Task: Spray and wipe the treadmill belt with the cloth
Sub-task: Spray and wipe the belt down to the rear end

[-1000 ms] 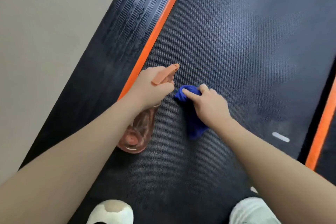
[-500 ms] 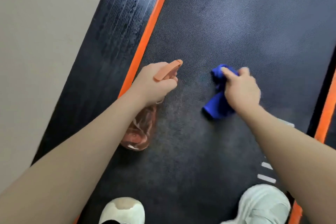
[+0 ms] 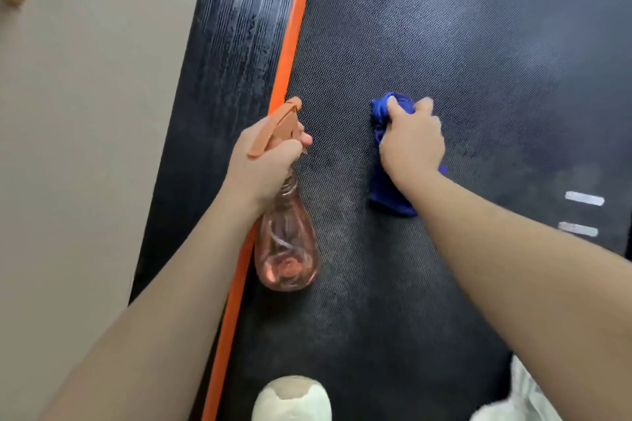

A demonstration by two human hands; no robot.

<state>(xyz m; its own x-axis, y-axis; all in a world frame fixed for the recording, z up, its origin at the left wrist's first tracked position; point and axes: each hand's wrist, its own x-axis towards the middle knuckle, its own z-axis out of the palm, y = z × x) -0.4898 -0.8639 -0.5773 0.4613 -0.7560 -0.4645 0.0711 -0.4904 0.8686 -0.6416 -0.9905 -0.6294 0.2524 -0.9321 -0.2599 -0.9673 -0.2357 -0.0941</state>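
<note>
The dark textured treadmill belt (image 3: 444, 44) fills the view, with wet-looking patches on its right part. My left hand (image 3: 263, 161) grips the neck of a clear pink spray bottle (image 3: 285, 249) with an orange trigger head, held over the belt's left edge. My right hand (image 3: 412, 138) grips a bunched blue cloth (image 3: 384, 195) and presses it on the belt's middle, right of the bottle.
An orange strip (image 3: 290, 44) borders the belt's left side, with a ribbed black side rail (image 3: 225, 61) beyond it and beige floor (image 3: 85, 147) further left. Two white shoes (image 3: 290, 398) stand on the belt at the bottom. White marks (image 3: 583, 198) lie on the belt at right.
My right hand swept the blue cloth from beside the bottle out to the right and up the belt. The view shifted; my left hand keeps holding the bottle at the left edge.
</note>
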